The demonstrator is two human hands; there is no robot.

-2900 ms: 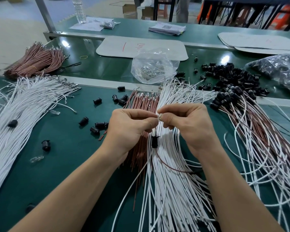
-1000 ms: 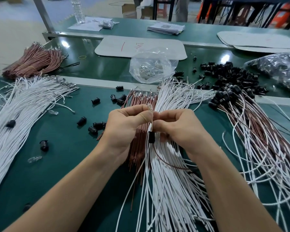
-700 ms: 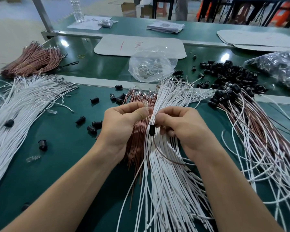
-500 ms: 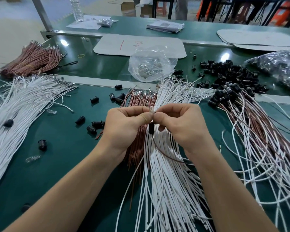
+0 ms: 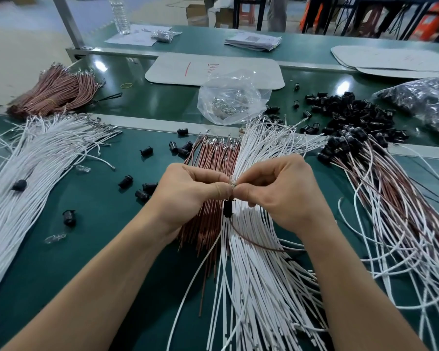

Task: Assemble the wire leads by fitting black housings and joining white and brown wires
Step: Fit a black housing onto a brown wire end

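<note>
**A:** What has changed on the surface (image 5: 91, 249)?

**B:** Nothing large. The white wire bundle (image 5: 259, 287) lies as it did half a second ago, and so does the brown wire bundle (image 5: 211, 158) just left of it. The change is above the white wire bundle. A little under a second ago the left hand (image 5: 188, 196) and right hand (image 5: 279, 191) had a gap between their fingertips. Now they are pressed tip to tip.

**A:** And each grip?

**B:** Both are closed in a pinch, thumb against forefinger, on the small clear part (image 5: 231, 179) that peeks out between them (glassy, like a tiny bulb; which fingertip bears on it is hidden). The black housing (image 5: 227, 209) hangs directly under the pinch, over the white wire bundle's upper half. A brown wire (image 5: 254, 243) curls from the housing's lower end rightward across the bundle. A white wire (image 5: 198, 269) trails off past the bundle's left edge.

**A:** What does that mean for the job?

**B:** I judge that both leads are through the housing and the clear part is being joined to their ends. The housing is not yet seated up over it.

**A:** And against the oldest picture?

**B:** Nearly three seconds back the housing hung further below the fingertips. Now it sits close beneath them.
</note>
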